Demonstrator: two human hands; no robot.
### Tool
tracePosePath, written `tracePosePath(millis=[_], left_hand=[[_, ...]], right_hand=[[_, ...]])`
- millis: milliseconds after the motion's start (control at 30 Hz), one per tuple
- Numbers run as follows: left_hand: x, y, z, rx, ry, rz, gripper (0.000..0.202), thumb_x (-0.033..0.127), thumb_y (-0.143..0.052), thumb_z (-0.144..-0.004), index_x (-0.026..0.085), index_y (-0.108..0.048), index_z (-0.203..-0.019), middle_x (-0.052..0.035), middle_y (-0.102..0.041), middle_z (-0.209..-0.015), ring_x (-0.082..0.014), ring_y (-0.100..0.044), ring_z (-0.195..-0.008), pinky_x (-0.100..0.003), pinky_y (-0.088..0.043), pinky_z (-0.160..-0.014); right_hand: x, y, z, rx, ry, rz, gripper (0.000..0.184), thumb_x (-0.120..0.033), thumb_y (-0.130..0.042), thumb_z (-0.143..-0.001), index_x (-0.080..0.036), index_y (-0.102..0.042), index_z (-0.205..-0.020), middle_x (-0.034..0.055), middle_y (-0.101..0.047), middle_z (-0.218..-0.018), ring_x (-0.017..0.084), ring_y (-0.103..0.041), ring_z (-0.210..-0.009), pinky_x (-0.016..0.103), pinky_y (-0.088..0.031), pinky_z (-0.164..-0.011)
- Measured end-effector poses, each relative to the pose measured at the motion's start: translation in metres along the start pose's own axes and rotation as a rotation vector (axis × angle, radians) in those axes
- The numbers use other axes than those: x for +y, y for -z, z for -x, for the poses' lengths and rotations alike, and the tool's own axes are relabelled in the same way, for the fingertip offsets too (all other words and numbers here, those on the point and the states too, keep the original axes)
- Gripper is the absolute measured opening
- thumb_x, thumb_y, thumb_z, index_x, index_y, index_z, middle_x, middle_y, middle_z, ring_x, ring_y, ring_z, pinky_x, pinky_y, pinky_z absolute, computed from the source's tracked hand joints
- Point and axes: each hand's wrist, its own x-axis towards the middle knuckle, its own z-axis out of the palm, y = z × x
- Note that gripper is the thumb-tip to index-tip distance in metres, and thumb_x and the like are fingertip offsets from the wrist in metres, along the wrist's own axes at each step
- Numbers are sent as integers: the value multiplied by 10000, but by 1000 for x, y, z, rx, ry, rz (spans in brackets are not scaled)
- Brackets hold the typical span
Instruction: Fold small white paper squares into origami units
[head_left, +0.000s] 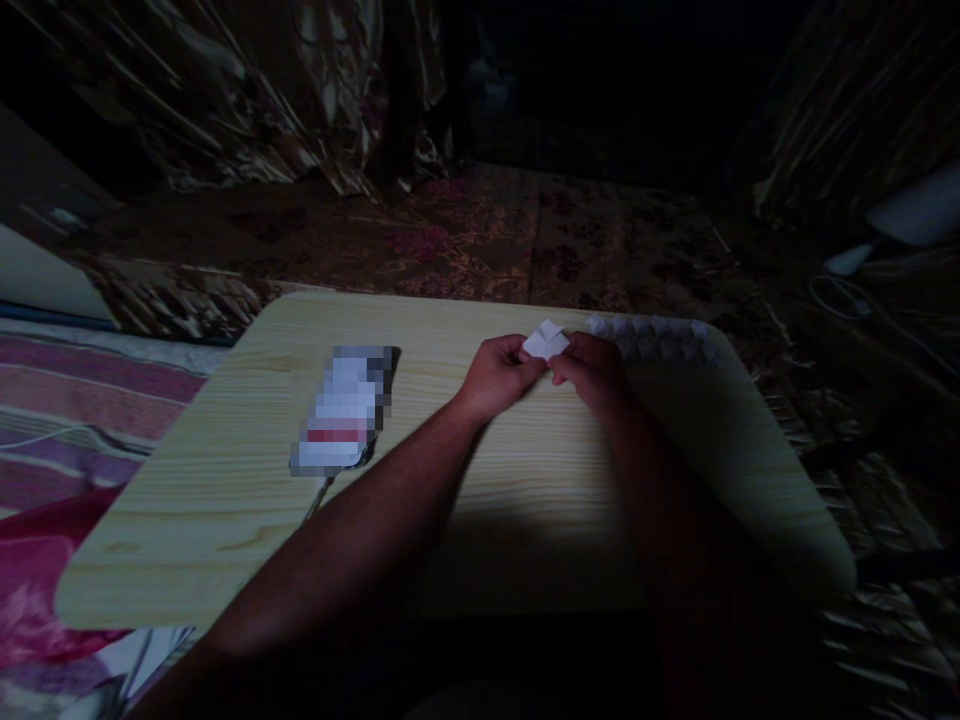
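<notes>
A small piece of folded white paper is held up between both hands near the far side of the table. My left hand pinches its left edge, fingers closed. On the opposite edge, my right hand grips the paper between thumb and fingers. Creases and a raised flap show on the paper's upper face. Just behind and right of my right hand, several small folded paper pieces stand in two rows along the table's far right corner; my hand partly hides the nearer row.
The wooden table has rounded corners. A blurred-out phone-like device lies on its left part with a cable running toward the front edge. A lamp is at the right, and striped bedding at the left.
</notes>
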Motion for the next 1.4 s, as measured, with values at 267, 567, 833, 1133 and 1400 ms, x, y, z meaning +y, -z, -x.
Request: tracePosePath(millis=[267,567,833,1133,1400], left_hand=[[2,2,1,-41,12,22,255,299,-739,-677,150,-534,-645,46,-492,-546,-53,-377,-479,-215,-261,-481],[1,3,1,-69,23,47,236,299,-738,-684,147,-557,-668,48,-488,-544,-52,-366,-467,-218,-238,-469],[2,2,0,-59,18,54,232,289,-737,-669,149,-553,-647,45,-485,-544,-54,-365,-474,-217,-248,-473],[1,3,0,-77,12,49,208,276,-722,-684,144,-562,-664,48,-484,-546,-51,-359,-475,-215,-251,-479],[3,2,2,-81,15,49,204,264,-717,-675,146,-553,-641,44,-484,-546,-54,-358,-487,-214,-240,-480]], right_hand=[[-4,-3,2,13,17,28,105,-272,-596,-676,-171,-625,-671,-19,-630,-561,129,-557,-540,239,-360,-518],[-5,-6,3,58,-1,56,107,-277,-613,-670,-182,-613,-621,-19,-622,-537,130,-536,-528,239,-349,-504],[-6,-6,3,47,-11,58,92,-253,-595,-660,-177,-621,-616,-20,-618,-537,125,-530,-527,235,-339,-495],[-4,-8,3,90,-26,42,110,-261,-600,-666,-180,-623,-594,-25,-594,-493,113,-488,-481,235,-312,-464],[-5,-7,4,65,-29,8,104,-261,-602,-681,-178,-662,-662,-20,-623,-536,131,-535,-526,236,-354,-492]])
